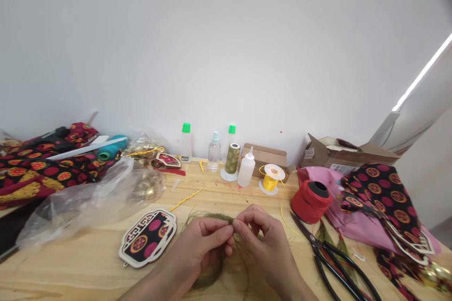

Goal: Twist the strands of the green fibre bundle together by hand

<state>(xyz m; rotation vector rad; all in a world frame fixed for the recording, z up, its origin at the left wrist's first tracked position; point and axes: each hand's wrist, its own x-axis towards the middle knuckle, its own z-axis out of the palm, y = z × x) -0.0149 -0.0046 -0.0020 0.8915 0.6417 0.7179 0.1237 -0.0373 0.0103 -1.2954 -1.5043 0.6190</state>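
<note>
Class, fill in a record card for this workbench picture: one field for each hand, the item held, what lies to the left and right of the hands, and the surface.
Left hand: fingertips pinch the green fibre bundle
Right hand: pinches the same bundle, close against the other hand's fingertips
Held item: thin greenish strands, looped down onto the table
Left of hands: patterned ornament, lying flat
Right of hands: black scissors; red spool behind them
Surface: wooden table

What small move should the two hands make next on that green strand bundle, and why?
Probably a small twist at the pinch to gather the strands: left hand and right hand both nip the green strand bundle at one spot, while loose strands loop out over the table.
</note>
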